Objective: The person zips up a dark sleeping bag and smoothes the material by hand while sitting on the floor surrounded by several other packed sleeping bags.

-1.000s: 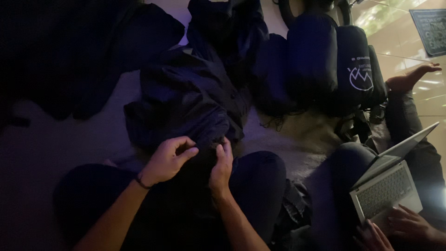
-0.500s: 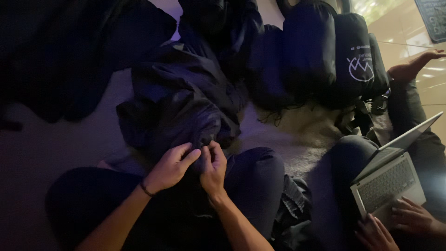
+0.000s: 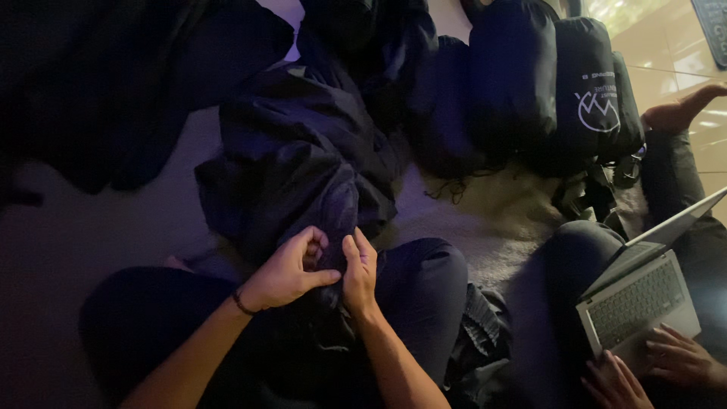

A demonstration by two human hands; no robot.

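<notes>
Nearest, at the right, another person's hands (image 3: 651,363) rest on a laptop (image 3: 644,291) on their lap. In the middle, the left hand (image 3: 291,269) and the right hand (image 3: 360,265) sit close together, each pinching a fold of a dark crumpled jacket (image 3: 291,167) that lies on the floor between the person's knees and spreads away from them. Farther off, to the right, stand several dark stuffed bags (image 3: 545,83), side by side.

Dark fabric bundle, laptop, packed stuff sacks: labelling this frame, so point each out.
dark fabric bundle (image 3: 291,163), head view, crumpled middle.
laptop (image 3: 640,303), head view, keyboard.
packed stuff sacks (image 3: 545,83), head view, side of one sack.
</notes>
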